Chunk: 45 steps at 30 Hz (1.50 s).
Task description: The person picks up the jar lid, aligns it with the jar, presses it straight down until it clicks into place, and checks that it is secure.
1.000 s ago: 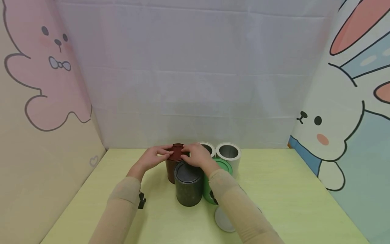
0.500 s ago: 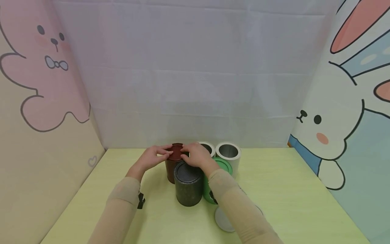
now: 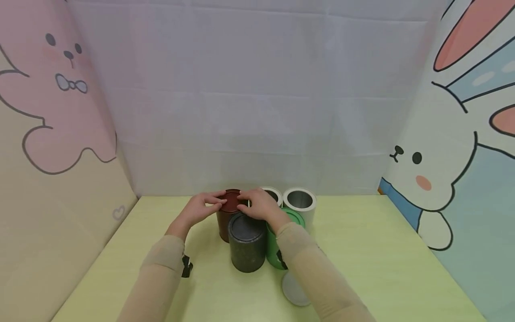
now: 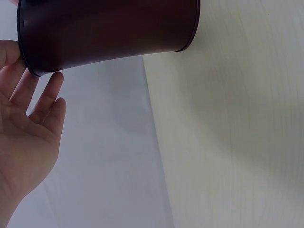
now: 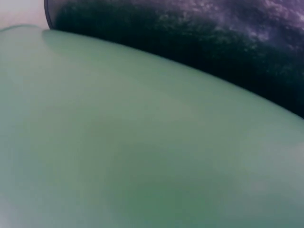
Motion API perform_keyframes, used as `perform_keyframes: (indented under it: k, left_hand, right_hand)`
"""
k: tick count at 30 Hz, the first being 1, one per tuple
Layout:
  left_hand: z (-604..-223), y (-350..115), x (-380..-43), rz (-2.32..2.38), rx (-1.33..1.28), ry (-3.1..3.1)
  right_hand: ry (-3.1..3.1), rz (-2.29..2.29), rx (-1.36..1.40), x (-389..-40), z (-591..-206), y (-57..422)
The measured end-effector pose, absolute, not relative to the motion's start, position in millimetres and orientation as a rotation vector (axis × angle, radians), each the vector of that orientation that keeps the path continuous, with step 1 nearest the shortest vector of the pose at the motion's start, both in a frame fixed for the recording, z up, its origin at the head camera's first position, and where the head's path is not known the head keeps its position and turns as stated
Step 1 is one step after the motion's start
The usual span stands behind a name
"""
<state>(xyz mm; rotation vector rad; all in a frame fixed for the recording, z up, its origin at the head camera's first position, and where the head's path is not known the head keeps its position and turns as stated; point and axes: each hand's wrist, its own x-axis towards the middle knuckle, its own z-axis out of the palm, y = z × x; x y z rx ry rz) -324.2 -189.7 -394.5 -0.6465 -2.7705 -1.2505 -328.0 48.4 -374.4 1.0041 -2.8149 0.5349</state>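
Note:
A dark red can [image 3: 223,226] with a red lid [image 3: 231,202] stands at the back of the table. My left hand [image 3: 196,211] touches the left rim of its lid, fingers lightly bent and thumb apart. In the left wrist view, fingers [image 4: 53,90] lie along the end of the dark red can [image 4: 109,31]. My right hand [image 3: 259,206] rests on the lid's right edge with thumb and index finger spread. A dark grey can [image 3: 247,250] stands in front of the red one. The right wrist view shows only the green can [image 5: 142,142] and the dark grey can's side.
The green can [image 3: 296,217] stands right of the dark grey can, partly under my right forearm. Two white cans stand behind, the right one [image 3: 310,220] open-topped. A pale round disc [image 3: 293,288] lies on the table [image 3: 362,250] near my right sleeve. Fabric walls surround the table.
The head view has shifted slightly. Both hands stay at the red lid in nearly the same pose, and the cans have not visibly moved.

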Motion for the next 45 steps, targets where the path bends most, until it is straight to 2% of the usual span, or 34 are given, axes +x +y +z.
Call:
perform_keyframes:
  k: [13,34,45]
  left_hand:
    - [-399,-191,-322,-1.086,-0.838,-2.588]
    - [-376,-195,-322,-0.855,-0.754,-2.759]
    - [-375,-192,-322,-1.03,-0.64,-2.842]
  right_hand:
    - [-2.736,0.724,1.063,-333,-373,60]
    - [-2.751,0.629,1.004,-330,-371,47]
    - [-2.798,0.64,0.878,-330,-372,42]
